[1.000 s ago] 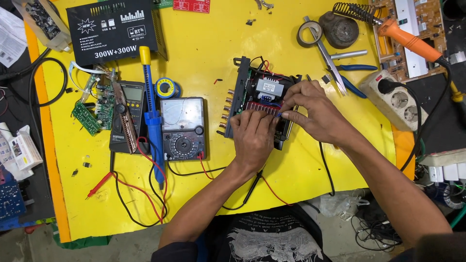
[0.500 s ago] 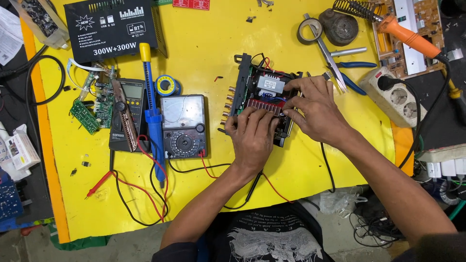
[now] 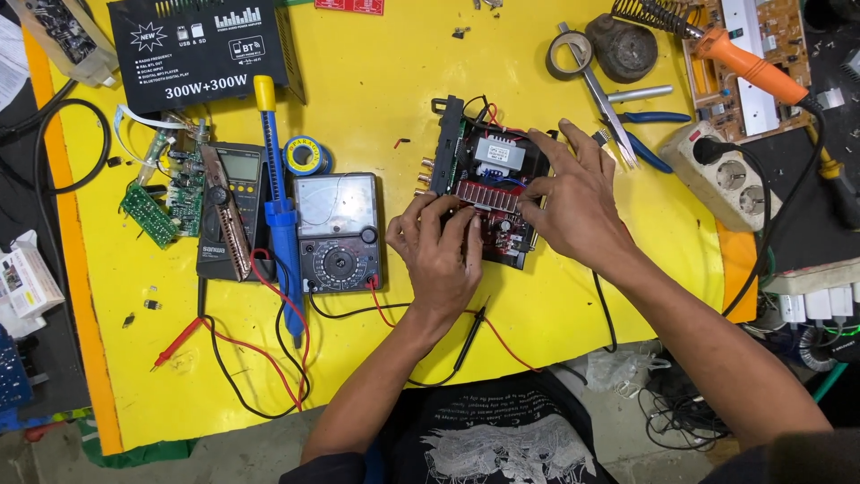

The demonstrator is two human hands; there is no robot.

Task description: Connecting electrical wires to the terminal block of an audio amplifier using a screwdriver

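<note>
An opened black amplifier unit (image 3: 484,175) with a red circuit board and a grey transformer lies on the yellow table (image 3: 376,99). My left hand (image 3: 439,255) rests on its near left side, fingertips on the red board's edge. My right hand (image 3: 578,202) covers the unit's right side, fingers spread over the casing and board. Neither hand holds a tool. A black probe and a red lead (image 3: 470,336) lie just below my left wrist.
An analog multimeter (image 3: 339,231), a blue desoldering pump (image 3: 279,202), a digital meter (image 3: 228,211) and green boards (image 3: 166,197) lie to the left. A black amplifier cover (image 3: 202,54) is at back left. Scissors (image 3: 602,94), tape, an orange soldering iron (image 3: 748,67) and a power strip (image 3: 726,175) sit right.
Both hands stay on the amplifier unit. My right hand's fingers have shifted slightly over its right side; my left fingertips have adjusted on the red board.
</note>
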